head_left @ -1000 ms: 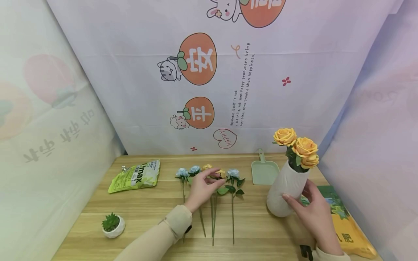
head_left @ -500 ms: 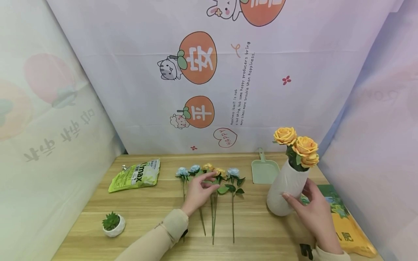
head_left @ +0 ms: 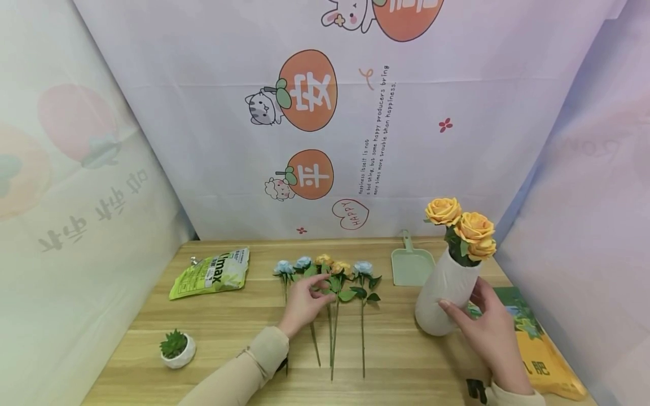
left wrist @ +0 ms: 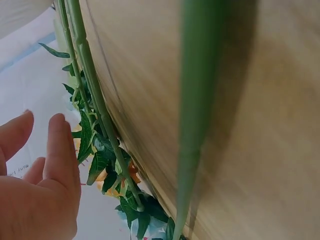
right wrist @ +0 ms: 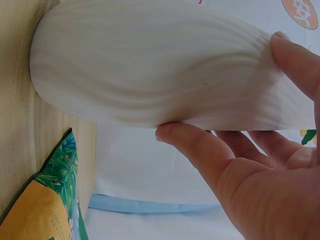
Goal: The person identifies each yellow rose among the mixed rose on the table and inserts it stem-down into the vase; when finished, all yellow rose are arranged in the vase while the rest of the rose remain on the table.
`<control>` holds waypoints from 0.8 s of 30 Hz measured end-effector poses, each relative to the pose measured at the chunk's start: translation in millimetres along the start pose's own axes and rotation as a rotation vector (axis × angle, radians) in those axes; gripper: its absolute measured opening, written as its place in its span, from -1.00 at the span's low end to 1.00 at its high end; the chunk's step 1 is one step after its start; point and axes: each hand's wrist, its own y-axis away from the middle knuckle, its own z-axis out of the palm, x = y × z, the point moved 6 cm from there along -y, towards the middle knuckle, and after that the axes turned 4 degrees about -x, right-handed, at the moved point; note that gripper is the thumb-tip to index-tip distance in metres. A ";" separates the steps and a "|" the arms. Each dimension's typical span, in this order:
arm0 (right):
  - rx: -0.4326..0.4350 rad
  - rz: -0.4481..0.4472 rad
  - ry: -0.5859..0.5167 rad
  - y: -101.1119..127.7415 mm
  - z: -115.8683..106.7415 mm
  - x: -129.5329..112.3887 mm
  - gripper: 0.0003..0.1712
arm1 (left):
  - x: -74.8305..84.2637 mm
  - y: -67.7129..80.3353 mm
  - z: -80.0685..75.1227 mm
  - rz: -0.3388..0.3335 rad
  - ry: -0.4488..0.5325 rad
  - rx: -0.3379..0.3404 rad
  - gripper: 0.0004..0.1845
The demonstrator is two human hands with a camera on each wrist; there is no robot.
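Gripping the vase point(head_left: 447, 296), lower right, with the right hand point(head_left: 488, 332); just hovering the left hand point(head_left: 304, 304), kinda spread, holding nothing, over flowers point(head_left: 341, 269), lower middle.

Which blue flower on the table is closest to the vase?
The rightmost blue flower; the other two blue flowers lie left of the yellow flowers.

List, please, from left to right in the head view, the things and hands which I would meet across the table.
Potted succulent, green pouch, leftmost blue flower, left hand, rightmost blue flower, green dustpan, white vase, right hand, yellow bag.
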 end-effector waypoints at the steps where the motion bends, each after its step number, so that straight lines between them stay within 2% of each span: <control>1: 0.002 -0.002 0.003 -0.1 -0.1 0.0 0.11 | -0.4 0.0 -0.1 -0.003 -0.010 -0.003 -0.44; 12: -0.002 -0.001 0.003 -0.2 0.0 0.8 0.12 | -12.4 -2.8 3.0 -0.080 -0.081 -0.060 -0.39; 24: 0.001 0.002 -0.001 -1.1 -0.7 -0.7 0.14 | -16.5 1.8 6.3 -0.137 -0.175 -0.153 -0.38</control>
